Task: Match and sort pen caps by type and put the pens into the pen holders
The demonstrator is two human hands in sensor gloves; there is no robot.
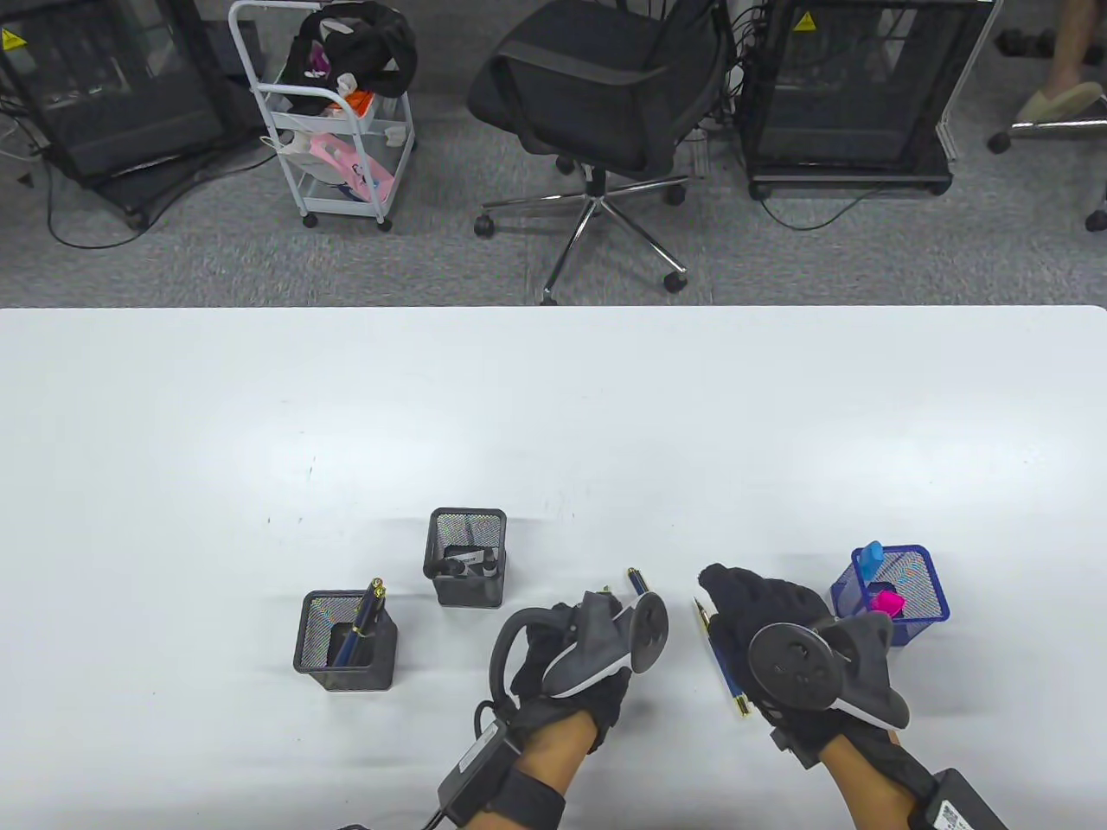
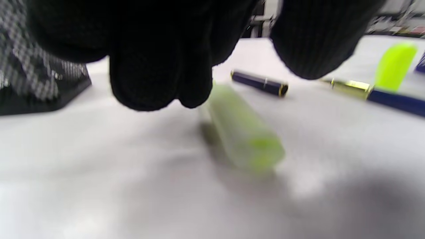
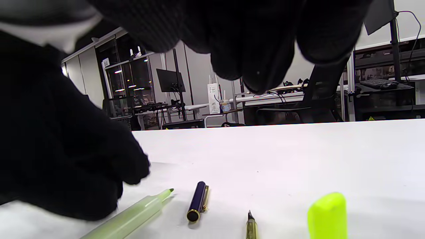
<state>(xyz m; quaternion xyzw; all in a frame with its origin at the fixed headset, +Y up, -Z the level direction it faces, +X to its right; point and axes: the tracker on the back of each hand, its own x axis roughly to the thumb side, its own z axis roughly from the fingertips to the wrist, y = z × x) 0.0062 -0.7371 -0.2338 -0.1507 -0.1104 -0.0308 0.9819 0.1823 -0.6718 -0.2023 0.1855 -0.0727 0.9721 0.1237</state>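
Observation:
An uncapped pale green highlighter (image 2: 242, 132) lies on the white table (image 1: 553, 415) under my left hand (image 1: 605, 609). The left fingers (image 2: 159, 73) hang just over its far end and the thumb stands apart; I cannot tell whether they touch it. Its yellow-green cap (image 3: 327, 215) stands upright to the right. A dark blue pen cap (image 1: 638, 579) lies between my hands. A blue and gold pen (image 1: 725, 666) lies uncapped, partly under my right hand (image 1: 722, 596), whose fingers (image 3: 259, 49) hover above the table and hold nothing.
A black mesh holder (image 1: 346, 641) at the left holds blue pens. A second black mesh holder (image 1: 467, 558) holds black markers. A blue mesh holder (image 1: 899, 592) at the right holds a blue and a pink highlighter. An office chair (image 1: 605, 95) stands beyond the far edge.

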